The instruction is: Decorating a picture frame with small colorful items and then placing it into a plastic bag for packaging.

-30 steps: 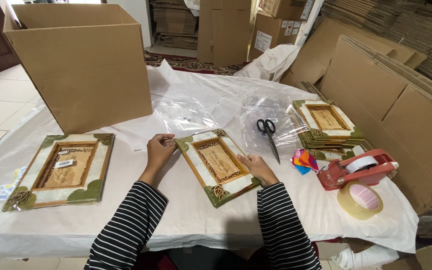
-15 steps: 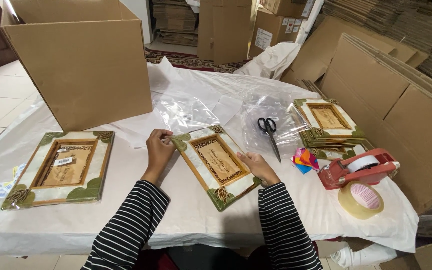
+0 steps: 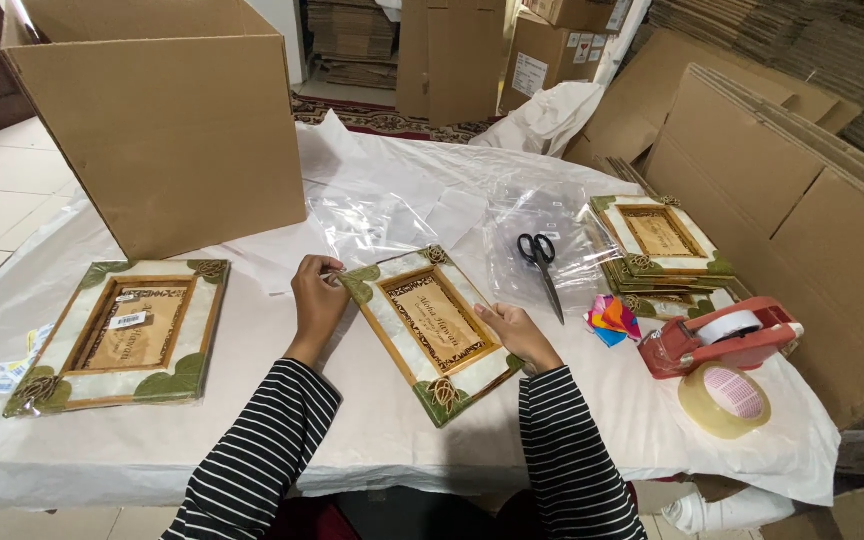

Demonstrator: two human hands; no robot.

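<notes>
Head view: you sit at a table (image 3: 252, 420) draped in white plastic sheeting, both striped sleeves reaching forward.
Framed plaque in hand: one decorative frame (image 3: 432, 330), cream border with green leaf corners and a brown centre panel, lies flat and skewed on the sheet directly in front of you, between your two hands.
Left hand: your left hand (image 3: 317, 300) grips the frame's upper left corner, fingers curled together over the edge.
Right hand: your right hand (image 3: 517, 335) rests on the frame's right edge, fingers bent and close together, pressed to the border.
Wrapped frame: one more frame (image 3: 122, 335), sealed in clear film, lies well to your left.
Stacked frames: one pile of like frames (image 3: 662, 245) sits at your far right; how many it holds you cannot tell.
Scissors: one black-handled pair (image 3: 542, 265) lies on clear bags (image 3: 422, 215) beyond the frame.
Tape: one red dispenser (image 3: 727, 335) and one loose roll of clear tape (image 3: 724, 400) sit at your right, near a small heap of coloured paper scraps (image 3: 610, 318).
Boxes: one large open cardboard box (image 3: 167, 120) stands on the table at the back left; flattened cardboard sheets (image 3: 802, 180) lean along the right side.
</notes>
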